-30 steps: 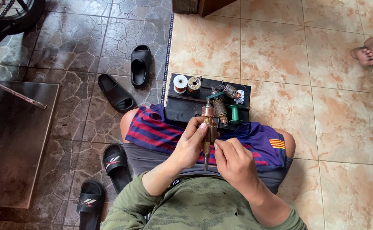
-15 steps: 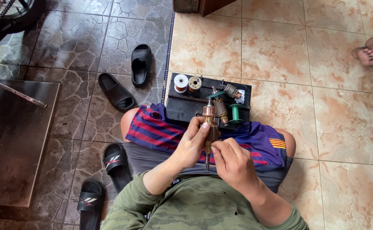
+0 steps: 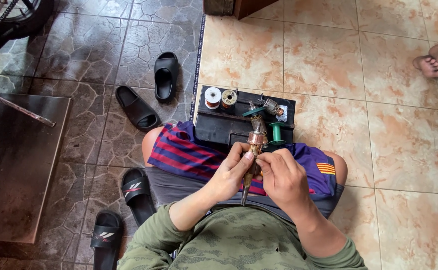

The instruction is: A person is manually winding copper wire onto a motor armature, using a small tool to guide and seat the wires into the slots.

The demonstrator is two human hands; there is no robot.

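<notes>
In the head view, the left hand [image 3: 229, 175] grips a copper-wound motor armature [image 3: 253, 150] upright over the lap, its steel shaft pointing down toward 6 o'clock, while the right hand [image 3: 281, 175] pinches the same armature just below the copper collar from 3 o'clock. At 12 o'clock of the hands a black box [image 3: 219, 127] on the tan tile carries a white wire spool [image 3: 212, 97], a brown spool [image 3: 229, 99] and a green spool [image 3: 277, 132]. Black slides [image 3: 166, 75] lie on the dark stone floor at 10 o'clock, and someone else's bare feet [image 3: 436, 60] show at 2 o'clock.
</notes>
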